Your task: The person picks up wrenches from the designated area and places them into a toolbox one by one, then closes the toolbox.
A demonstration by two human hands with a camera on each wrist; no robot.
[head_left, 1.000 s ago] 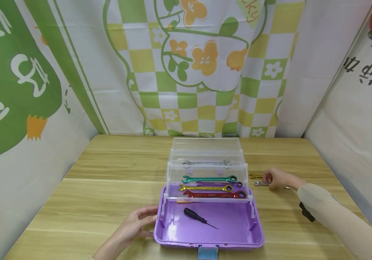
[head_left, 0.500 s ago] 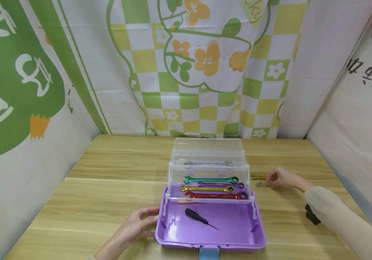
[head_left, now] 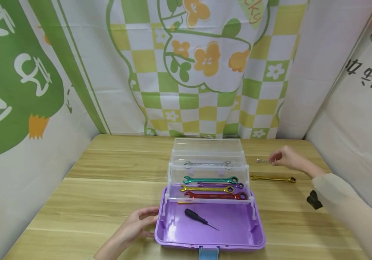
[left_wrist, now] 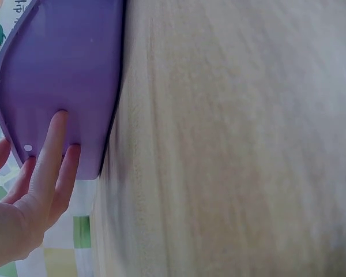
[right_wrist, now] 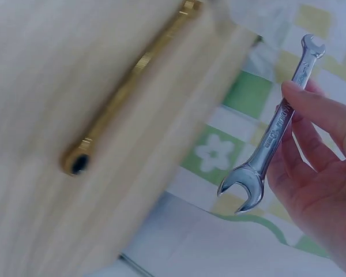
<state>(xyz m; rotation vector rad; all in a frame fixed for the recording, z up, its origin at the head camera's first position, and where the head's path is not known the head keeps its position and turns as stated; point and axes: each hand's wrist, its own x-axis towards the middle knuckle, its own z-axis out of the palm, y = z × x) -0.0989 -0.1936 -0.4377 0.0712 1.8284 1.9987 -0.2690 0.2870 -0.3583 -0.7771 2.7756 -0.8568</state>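
My right hand (head_left: pixel 286 158) pinches a small silver double open-end wrench (right_wrist: pixel 275 130) between thumb and fingers, raised above the right of the table. Below it a gold ratcheting wrench (head_left: pixel 272 178) lies on the wood. At the left side of the purple toolbox (head_left: pixel 232 224), my left hand (head_left: pixel 133 224) touches the outer wall with extended fingers (left_wrist: pixel 51 150), its thumb at the rim. A black-handled screwdriver (head_left: pixel 196 216) rests on the box floor. Green (head_left: pixel 210 179), purple, gold and red wrenches (head_left: pixel 216 195) fill the lower clear tray; a silver wrench (head_left: pixel 208 164) lies in the one behind.
The toolbox's clear tiered trays (head_left: pixel 210 145) stand unfolded toward the back. Its blue latch (head_left: pixel 209 252) hangs at the front. A printed curtain (head_left: pixel 205 108) closes off the table's back edge. A black strap-like piece (head_left: pixel 314 199) shows beside the right sleeve.
My right hand has picked up the silver wrench from beside the gold one and carried it up and back. The gold wrench now shows whole. My left hand stays at the box.
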